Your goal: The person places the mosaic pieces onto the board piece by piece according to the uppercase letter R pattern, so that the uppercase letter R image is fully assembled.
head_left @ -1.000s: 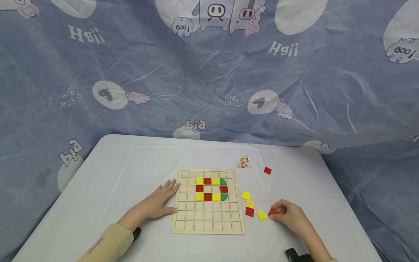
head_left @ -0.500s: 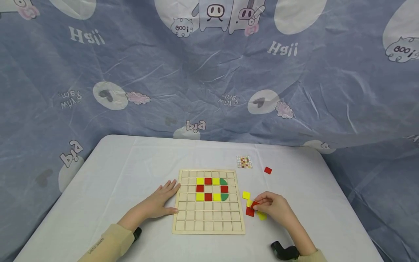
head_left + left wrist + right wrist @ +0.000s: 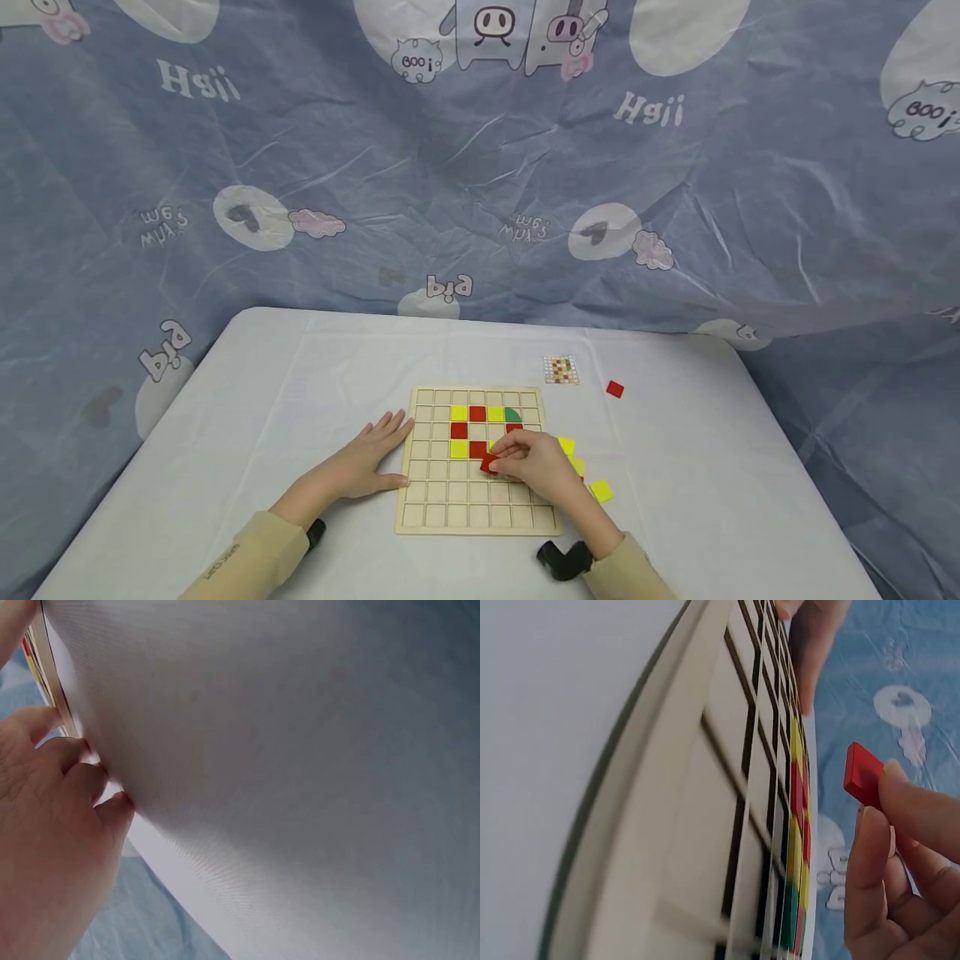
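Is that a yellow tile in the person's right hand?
No, the right hand pinches a red tile, seen plainly in the right wrist view.

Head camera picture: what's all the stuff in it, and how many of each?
Backdrop: one, blue-grey, at the back
Table: one, white, below the backdrop
Board: one, pale wood, on the table
Set tiles: nine seen; four yellow, four red, one green; on the board
Loose tiles: five seen; three yellow, two red; right of the board
Card: one, multicoloured, beyond the board
Held tile: one, red, over the board
Sleeves: two, beige, near the bottom
Gadgets: two, black, by the sleeves
Left hand: one, at the board's left edge
Right hand: one, pinching the held tile
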`<act>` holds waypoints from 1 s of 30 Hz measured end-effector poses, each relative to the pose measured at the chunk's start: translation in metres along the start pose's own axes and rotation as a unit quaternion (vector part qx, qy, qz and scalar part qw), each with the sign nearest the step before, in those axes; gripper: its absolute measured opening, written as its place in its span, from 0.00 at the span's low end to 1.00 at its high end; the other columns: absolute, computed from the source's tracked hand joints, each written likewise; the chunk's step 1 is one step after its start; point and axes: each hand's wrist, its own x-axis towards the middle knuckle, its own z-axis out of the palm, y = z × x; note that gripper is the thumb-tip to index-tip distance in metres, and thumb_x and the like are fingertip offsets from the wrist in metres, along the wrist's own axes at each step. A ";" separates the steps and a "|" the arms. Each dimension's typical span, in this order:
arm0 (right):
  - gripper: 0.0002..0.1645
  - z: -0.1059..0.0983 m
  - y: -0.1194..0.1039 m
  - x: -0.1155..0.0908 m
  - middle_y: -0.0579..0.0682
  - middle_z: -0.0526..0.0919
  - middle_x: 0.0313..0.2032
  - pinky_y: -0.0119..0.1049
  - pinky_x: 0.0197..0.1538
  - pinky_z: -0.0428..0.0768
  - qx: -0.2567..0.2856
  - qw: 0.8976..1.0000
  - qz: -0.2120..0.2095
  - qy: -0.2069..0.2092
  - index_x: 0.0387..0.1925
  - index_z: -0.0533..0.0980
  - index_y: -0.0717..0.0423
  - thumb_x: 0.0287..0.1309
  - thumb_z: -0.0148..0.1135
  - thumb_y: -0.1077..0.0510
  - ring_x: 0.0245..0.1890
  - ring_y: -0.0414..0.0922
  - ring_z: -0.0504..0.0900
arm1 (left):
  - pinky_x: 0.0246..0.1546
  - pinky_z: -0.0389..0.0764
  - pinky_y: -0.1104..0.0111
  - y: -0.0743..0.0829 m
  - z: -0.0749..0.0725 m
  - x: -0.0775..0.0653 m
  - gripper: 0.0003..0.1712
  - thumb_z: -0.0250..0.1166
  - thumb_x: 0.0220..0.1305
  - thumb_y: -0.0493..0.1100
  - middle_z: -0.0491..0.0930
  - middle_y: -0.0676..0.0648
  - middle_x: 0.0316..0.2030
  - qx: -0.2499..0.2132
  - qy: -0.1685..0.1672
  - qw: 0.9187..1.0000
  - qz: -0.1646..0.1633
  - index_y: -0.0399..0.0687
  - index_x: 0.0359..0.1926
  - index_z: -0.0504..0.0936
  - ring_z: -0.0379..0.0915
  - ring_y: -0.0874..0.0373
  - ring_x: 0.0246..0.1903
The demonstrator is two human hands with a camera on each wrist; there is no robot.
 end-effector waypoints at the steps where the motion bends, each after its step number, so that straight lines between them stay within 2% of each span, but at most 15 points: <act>1: 0.09 0.004 -0.002 0.002 0.46 0.85 0.29 0.28 0.31 0.83 -0.007 1.000 -0.006 -0.003 0.35 0.84 0.56 0.52 0.75 0.58 0.27 0.39 0.81 | 0.75 0.46 0.42 0.000 0.000 0.000 0.53 0.68 0.60 0.58 0.47 0.36 0.77 0.000 0.000 1.000 -0.001 0.42 0.76 0.53 0.38 0.37 0.77; 7: 0.06 0.024 -0.010 0.011 0.43 0.86 0.28 0.27 0.30 0.80 -0.039 0.999 -0.030 -0.015 0.33 0.84 0.51 0.53 0.74 0.58 0.26 0.40 0.82 | 0.75 0.46 0.42 0.000 0.000 0.000 0.53 0.68 0.60 0.58 0.46 0.36 0.77 0.000 -0.004 1.000 -0.004 0.42 0.76 0.54 0.38 0.38 0.77; 13: 0.02 0.036 -0.016 0.016 0.41 0.84 0.24 0.26 0.28 0.77 -0.086 0.995 -0.044 -0.016 0.29 0.84 0.50 0.54 0.73 0.60 0.23 0.37 0.78 | 0.75 0.46 0.43 -0.001 -0.001 0.001 0.53 0.68 0.60 0.59 0.46 0.37 0.77 0.001 -0.003 1.000 -0.005 0.43 0.76 0.54 0.38 0.38 0.77; 20: 0.03 0.041 -0.018 0.018 0.40 0.82 0.25 0.25 0.29 0.76 -0.127 0.991 -0.048 -0.016 0.28 0.85 0.51 0.54 0.72 0.61 0.23 0.36 0.75 | 0.75 0.46 0.42 0.001 -0.002 0.001 0.53 0.69 0.60 0.58 0.46 0.36 0.77 -0.001 -0.004 1.000 -0.005 0.42 0.76 0.54 0.38 0.37 0.77; 30: 0.02 0.048 -0.016 0.019 0.43 0.76 0.27 0.24 0.29 0.74 -0.185 0.979 -0.081 0.000 0.28 0.86 0.54 0.52 0.73 0.63 0.25 0.35 0.72 | 0.75 0.46 0.42 0.000 -0.001 0.001 0.53 0.69 0.60 0.58 0.47 0.36 0.77 0.002 0.000 1.000 -0.002 0.42 0.76 0.54 0.38 0.37 0.77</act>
